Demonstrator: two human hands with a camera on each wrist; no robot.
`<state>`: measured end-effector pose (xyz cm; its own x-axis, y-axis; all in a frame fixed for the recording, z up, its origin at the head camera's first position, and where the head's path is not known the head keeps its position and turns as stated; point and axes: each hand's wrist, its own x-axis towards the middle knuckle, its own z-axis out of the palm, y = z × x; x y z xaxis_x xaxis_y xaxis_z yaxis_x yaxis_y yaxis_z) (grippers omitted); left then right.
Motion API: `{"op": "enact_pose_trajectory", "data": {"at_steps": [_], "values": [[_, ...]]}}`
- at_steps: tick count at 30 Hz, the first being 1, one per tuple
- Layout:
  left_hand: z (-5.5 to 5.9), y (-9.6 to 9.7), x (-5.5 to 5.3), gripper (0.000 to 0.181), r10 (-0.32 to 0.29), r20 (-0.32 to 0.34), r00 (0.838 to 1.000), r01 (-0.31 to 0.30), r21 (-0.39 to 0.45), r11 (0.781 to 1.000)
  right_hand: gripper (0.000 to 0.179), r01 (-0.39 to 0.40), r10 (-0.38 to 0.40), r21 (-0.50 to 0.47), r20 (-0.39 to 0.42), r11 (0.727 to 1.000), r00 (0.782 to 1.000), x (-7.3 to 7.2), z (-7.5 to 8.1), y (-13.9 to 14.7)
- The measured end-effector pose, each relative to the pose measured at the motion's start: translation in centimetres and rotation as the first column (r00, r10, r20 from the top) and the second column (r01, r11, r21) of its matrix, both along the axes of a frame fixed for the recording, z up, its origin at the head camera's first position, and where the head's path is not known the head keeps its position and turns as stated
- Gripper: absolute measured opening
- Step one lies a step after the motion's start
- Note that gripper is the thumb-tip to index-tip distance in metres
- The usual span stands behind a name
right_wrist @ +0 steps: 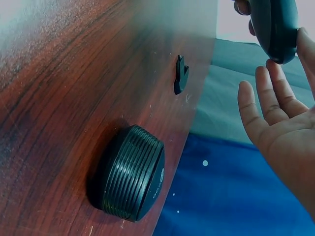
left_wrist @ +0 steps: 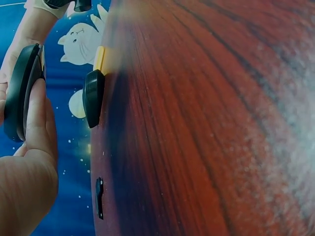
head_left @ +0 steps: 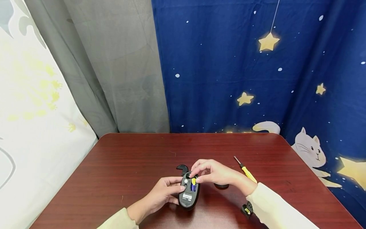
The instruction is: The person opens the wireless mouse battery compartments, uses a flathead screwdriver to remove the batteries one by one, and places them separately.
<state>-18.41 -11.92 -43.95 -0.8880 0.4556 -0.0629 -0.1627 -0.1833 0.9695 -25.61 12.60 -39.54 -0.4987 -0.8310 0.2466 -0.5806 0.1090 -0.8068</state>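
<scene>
A black computer mouse [head_left: 187, 202] is held underside up in my left hand [head_left: 163, 192], thumb along its edge and fingers beneath. Its battery compartment is uncovered, and a blue battery with a yellow end [head_left: 193, 185] shows inside. My right hand [head_left: 211, 171] reaches over the far end of the mouse. Its thumb touches beside the battery's yellow end, and the forefinger tip rests near the mouse's top edge. In the right wrist view, the other fingers of that hand extend loosely below the mouse [right_wrist: 280, 29]. Behind the mouse lies a thin, hook-shaped black plastic piece [head_left: 182, 168].
A round, ridged black object [right_wrist: 133, 174] stands on the table, partly hidden behind the right hand in the head view. Farther right lies a screwdriver [head_left: 247, 173] with a yellow handle. The dark red table [head_left: 128, 159] ends at curtains [head_left: 214, 63].
</scene>
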Motion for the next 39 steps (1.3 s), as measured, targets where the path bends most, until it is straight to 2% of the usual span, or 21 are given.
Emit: {"op": "enact_pose_trajectory", "data": {"at_steps": [17, 27, 39], "values": [[-0.4, 0.0, 0.2, 0.049, 0.021, 0.003, 1.0, -0.021, -0.016, 1.0, 0.012, 0.025, -0.026, 0.099, 0.012, 0.995, 1.0, 0.4, 0.3, -0.8], [-0.9, 0.1, 0.2, 0.049, 0.006, 0.006, 1.0, -0.006, -0.014, 1.0, 0.008, -0.005, 0.005, 0.155, -0.002, 0.988, 1.0, 0.5, 0.0, -0.7], [-0.8, -0.3, 0.1, 0.048, 0.028, 0.002, 1.0, -0.028, -0.009, 1.0, 0.004, 0.105, -0.107, 0.073, 0.028, 0.992, 0.994, 0.5, -0.2, -1.1]]}}
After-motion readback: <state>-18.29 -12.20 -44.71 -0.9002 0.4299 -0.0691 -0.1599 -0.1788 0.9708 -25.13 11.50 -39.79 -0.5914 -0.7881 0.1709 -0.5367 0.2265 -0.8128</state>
